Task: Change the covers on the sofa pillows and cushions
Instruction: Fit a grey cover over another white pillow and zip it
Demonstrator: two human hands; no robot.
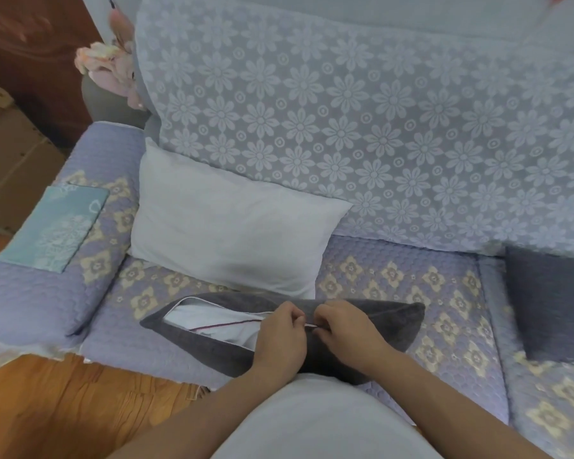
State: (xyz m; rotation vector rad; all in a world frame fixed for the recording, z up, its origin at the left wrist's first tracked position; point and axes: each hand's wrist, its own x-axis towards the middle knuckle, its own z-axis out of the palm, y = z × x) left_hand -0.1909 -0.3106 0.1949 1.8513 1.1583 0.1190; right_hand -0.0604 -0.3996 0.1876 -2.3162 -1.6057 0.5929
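Note:
A dark grey cushion (391, 321) lies on the sofa seat (395, 276) near its front edge. Its zip is partly undone on the left, and the white insert (212, 321) shows through the gap. My left hand (280, 336) pinches the cover at the zip line. My right hand (348, 329) pinches the zip right beside it, fingertips almost touching the left hand's. A bare white pillow (232, 226) leans against the sofa back behind the cushion.
A folded pale teal cover (53, 223) lies on the left armrest. Another dark grey cushion or cover (554, 303) sits at the right of the seat. A floral lace throw (345, 111) drapes the backrest. Wooden floor (80, 402) lies at lower left, a cardboard box (10, 154) beyond.

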